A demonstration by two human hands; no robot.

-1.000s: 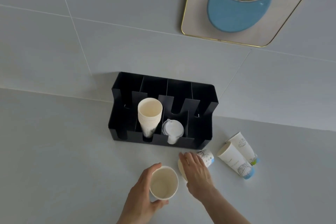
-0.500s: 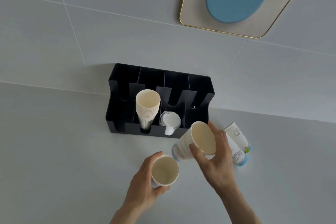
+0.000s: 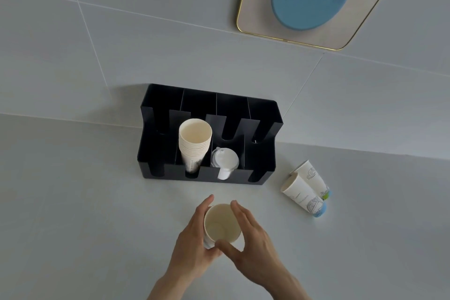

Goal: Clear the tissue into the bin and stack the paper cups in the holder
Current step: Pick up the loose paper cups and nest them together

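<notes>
Fingers of my left hand (image 3: 194,238) wrapped the paper cup (image 3: 221,224) on the counter (image 3: 73,214) while my right hand (image 3: 253,243) cupped its far side, thumb at the rim, just in front of the black holder (image 3: 265,153), whose second slot held a cup stack (image 3: 194,146).

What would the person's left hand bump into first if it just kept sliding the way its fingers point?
Probably the front wall of the black cup holder, near the slot with the stacked cups. The left hand, gripping a paper cup, points up the counter; bare surface lies between, though depth is uncertain.
</notes>
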